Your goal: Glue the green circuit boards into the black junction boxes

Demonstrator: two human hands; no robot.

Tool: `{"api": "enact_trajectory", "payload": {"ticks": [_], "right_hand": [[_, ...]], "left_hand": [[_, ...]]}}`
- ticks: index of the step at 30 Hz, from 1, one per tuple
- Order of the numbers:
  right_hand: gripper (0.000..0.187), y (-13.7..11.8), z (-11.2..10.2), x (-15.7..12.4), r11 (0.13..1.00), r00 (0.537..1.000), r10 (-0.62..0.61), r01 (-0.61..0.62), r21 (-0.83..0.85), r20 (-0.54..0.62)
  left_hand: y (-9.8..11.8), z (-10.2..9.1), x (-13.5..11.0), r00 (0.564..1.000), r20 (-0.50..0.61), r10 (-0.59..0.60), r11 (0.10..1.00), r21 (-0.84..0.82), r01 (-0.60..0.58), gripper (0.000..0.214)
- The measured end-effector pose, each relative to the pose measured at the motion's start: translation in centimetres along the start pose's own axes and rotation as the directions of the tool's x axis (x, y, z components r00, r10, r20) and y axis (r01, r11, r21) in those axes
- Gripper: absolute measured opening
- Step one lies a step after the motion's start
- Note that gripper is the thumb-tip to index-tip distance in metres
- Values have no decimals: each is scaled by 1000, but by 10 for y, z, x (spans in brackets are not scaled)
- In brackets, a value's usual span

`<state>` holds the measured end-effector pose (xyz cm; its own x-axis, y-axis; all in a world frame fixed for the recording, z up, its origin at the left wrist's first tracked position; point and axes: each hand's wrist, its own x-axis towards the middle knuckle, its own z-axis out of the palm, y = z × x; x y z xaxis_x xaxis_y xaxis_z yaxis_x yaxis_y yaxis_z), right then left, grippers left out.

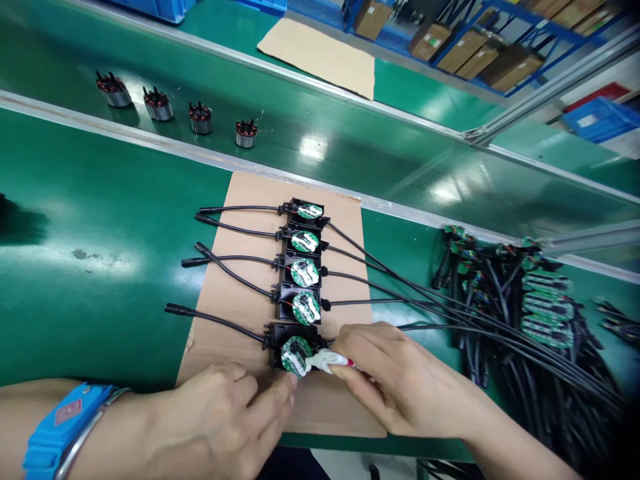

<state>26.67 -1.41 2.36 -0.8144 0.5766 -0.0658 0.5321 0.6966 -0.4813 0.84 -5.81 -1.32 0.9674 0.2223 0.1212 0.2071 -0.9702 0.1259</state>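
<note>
In a row of black housings [299, 293] on cardboard, the nearest one holds a round green circuit board [295, 355] with white paste on it. My left hand [225, 417] is closed at this board, its fingertips against the lower edge. From the right, my right hand [387, 373] grips a thin tool [327, 361] thickly coated in white paste, with a bit of red near the fingers. The tool's tip touches the board's right side; its handle is hidden in the hand. Several boards farther up, such as the top one [310, 211], carry white paste too.
Black cables [220, 315] extend left and right from the housings. A pile of cables and green boards [547, 307] lies at the right. Copper-wound motor stators [200, 119] stand on the ledge behind, below a cardboard sheet [323, 57]. Blue bins [160, 8] stand farther back.
</note>
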Motion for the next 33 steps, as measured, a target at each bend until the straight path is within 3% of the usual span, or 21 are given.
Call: {"api": "enact_trajectory", "payload": {"ticks": [10,20,28,31,33], "right_hand": [[17,8,5,10,999,999,-37,38,28,-29],[20,13,2,25,999,1000,-20,20,45,18],[20,5,5,19,992,996,-91,93,-88,20],[14,-1,-8,10,995,993,-90,86,-55,-77],[9,6,-21,1,998,974,15,-1,62,-226]], "left_hand": [[-5,-11,0,999,39,13,999,31,-14,44],[-1,-1,1,1000,24,-19,1000,-16,20,44],[3,6,-3,998,11,-54,997,-46,54,46],[2,6,-1,999,9,-54,997,-52,54,46],[1,5,1,999,-7,-48,998,-30,48,41]]}}
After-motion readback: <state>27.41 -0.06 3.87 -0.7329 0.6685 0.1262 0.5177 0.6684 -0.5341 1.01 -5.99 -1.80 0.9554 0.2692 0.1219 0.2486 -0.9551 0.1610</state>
